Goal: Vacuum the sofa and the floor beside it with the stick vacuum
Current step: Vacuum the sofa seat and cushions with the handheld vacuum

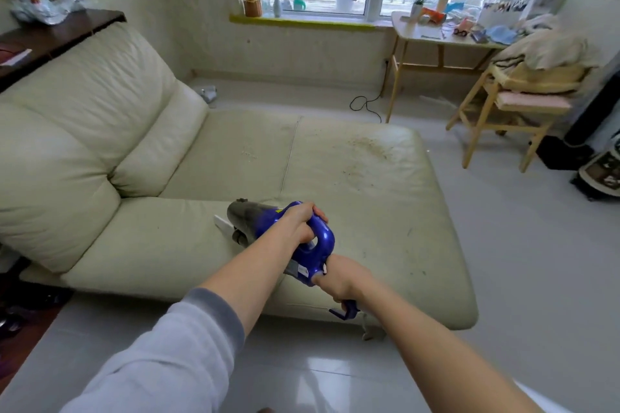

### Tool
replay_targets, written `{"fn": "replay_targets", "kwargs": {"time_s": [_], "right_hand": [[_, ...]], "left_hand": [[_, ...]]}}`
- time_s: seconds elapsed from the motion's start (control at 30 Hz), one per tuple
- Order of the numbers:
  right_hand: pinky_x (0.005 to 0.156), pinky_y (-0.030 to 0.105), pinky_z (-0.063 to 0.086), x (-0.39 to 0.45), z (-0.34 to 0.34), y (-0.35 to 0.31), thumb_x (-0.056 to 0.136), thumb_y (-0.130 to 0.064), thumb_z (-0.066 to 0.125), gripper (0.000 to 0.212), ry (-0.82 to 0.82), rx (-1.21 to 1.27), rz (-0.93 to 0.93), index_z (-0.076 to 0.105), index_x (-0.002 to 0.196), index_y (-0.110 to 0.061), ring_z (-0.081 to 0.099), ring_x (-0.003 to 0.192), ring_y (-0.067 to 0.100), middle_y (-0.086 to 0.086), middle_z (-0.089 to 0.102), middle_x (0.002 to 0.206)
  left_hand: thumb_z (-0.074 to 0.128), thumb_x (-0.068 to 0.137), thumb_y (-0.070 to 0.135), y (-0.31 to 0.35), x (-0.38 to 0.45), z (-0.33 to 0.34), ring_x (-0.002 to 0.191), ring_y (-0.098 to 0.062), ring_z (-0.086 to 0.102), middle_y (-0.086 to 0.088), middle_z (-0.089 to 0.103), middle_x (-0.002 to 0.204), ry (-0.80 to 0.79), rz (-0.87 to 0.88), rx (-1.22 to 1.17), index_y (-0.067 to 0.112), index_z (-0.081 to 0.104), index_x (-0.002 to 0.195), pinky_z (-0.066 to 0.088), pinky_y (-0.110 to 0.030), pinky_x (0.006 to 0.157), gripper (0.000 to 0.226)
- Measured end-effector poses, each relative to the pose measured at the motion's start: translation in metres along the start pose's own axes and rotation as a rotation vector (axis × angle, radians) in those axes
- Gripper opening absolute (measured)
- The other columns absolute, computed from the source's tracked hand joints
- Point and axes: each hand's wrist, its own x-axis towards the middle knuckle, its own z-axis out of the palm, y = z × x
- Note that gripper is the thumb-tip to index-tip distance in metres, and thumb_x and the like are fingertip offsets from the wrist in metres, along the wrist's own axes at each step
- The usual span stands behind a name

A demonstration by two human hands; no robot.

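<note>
Both arms reach forward, left hand [300,223] and right hand [339,278] with curled fingers.

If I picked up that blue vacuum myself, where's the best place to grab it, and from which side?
Take the blue vacuum by its loop handle at the rear, coming from behind and above, as the left hand does now. The loop is open for fingers to wrap through, and it faces you while the nozzle points away over the sofa. The right hand steadies the tail end.

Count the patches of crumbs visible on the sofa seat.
2: a large patch on the far right of the sofa seat and a small one left of the seam; finer specks may escape notice.
</note>
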Motion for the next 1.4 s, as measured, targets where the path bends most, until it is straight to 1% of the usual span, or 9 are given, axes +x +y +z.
{"fn": "replay_targets", "kwargs": {"time_s": [0.3,0.47,0.67,0.83,0.93,1.07,1.13,1.27,1.4], "right_hand": [[0.070,0.031,0.047,-0.038,-0.009,0.058,0.091,-0.022,0.047,0.017,0.037,0.058,0.064,0.044,0.074,-0.020,0.055,0.073,0.022,0.005,0.058,0.082],[0.067,0.029,0.044,-0.050,-0.012,0.080,0.091,-0.022,0.046,0.021,0.056,0.056,0.094,0.042,0.070,-0.019,0.053,0.070,0.023,0.005,0.057,0.078],[0.075,0.035,0.051,-0.058,-0.013,0.092,0.089,-0.024,0.047,0.012,0.084,0.035,0.092,0.052,0.089,-0.013,0.055,0.075,0.024,0.006,0.058,0.084],[0.072,0.036,0.052,-0.063,-0.016,0.098,0.089,-0.024,0.047,0.014,0.091,0.034,0.061,0.054,0.092,-0.012,0.055,0.073,0.024,0.006,0.059,0.081],[0.069,0.037,0.051,-0.064,-0.016,0.101,0.089,-0.023,0.048,0.011,0.069,0.057,0.012,0.051,0.084,-0.014,0.054,0.071,0.024,0.004,0.057,0.077],[0.063,0.029,0.044,-0.060,-0.010,0.089,0.091,-0.026,0.051,0.022,0.051,0.104,-0.046,0.040,0.072,-0.024,0.053,0.068,0.020,-0.002,0.051,0.070],[0.063,0.030,0.043,-0.051,-0.003,0.072,0.091,-0.027,0.051,0.022,0.048,0.078,-0.083,0.040,0.072,-0.024,0.054,0.069,0.021,-0.002,0.051,0.070],[0.069,0.033,0.045,-0.031,0.011,0.034,0.091,-0.028,0.048,0.013,0.069,0.005,-0.163,0.051,0.089,-0.016,0.057,0.078,0.025,0.004,0.058,0.083],[0.080,0.037,0.051,-0.007,0.028,-0.010,0.093,-0.031,0.046,0.024,0.054,-0.030,-0.214,0.055,0.104,-0.011,0.061,0.088,0.027,0.009,0.064,0.098]], "left_hand": [[0.029,0.092,-0.002,-0.043,-0.022,0.060,0.048,-0.014,0.032,-0.003,0.036,0.031,-0.080,-0.043,0.078,0.012,0.035,0.057,0.032,-0.024,0.049,0.039],[0.032,0.092,-0.002,-0.058,-0.029,0.081,0.043,-0.012,0.034,-0.003,0.037,0.033,-0.103,-0.075,0.083,0.012,0.037,0.057,0.033,-0.023,0.048,0.038],[0.033,0.093,-0.001,-0.067,-0.035,0.091,0.047,-0.012,0.032,-0.002,0.036,0.034,-0.120,-0.082,0.027,0.012,0.037,0.058,0.032,-0.022,0.047,0.037],[0.030,0.095,0.000,-0.069,-0.038,0.092,0.032,-0.012,0.035,0.000,0.035,0.034,-0.142,-0.033,0.002,0.013,0.035,0.059,0.032,-0.022,0.046,0.038],[0.029,0.097,0.001,-0.072,-0.040,0.087,0.024,-0.011,0.035,0.001,0.035,0.034,-0.139,0.006,-0.050,0.013,0.034,0.061,0.033,-0.022,0.039,0.038],[0.027,0.094,-0.002,-0.064,-0.041,0.070,0.022,-0.011,0.035,0.000,0.036,0.032,-0.090,0.102,-0.075,0.012,0.034,0.060,0.030,-0.023,0.046,0.038],[0.029,0.095,-0.001,-0.053,-0.039,0.049,0.023,-0.010,0.034,0.001,0.036,0.034,-0.047,0.129,-0.105,0.012,0.033,0.061,0.032,-0.022,0.041,0.037],[0.032,0.097,0.000,-0.027,-0.037,0.004,0.027,-0.008,0.034,0.001,0.038,0.043,0.000,0.125,-0.189,0.012,0.036,0.064,0.031,-0.012,0.033,0.035],[0.032,0.098,0.001,0.001,-0.037,-0.043,0.028,-0.008,0.035,0.001,0.038,0.041,0.033,0.174,-0.215,0.012,0.036,0.064,0.032,-0.012,0.033,0.036]]}}
